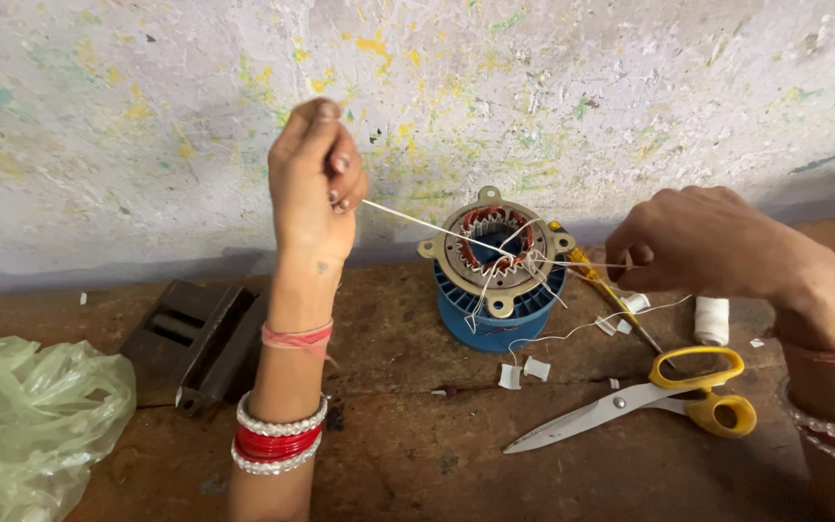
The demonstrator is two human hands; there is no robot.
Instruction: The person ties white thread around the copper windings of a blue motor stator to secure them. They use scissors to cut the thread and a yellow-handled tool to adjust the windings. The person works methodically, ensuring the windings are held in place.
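Ur left hand [313, 179] pinches white thread [417, 222] up-left of the blue stator [497, 290]; right hand [712, 242] pinches thread just right of it, scissors [649, 396] below-right.

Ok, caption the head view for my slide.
Two hands pull white thread taut across a blue motor stator.
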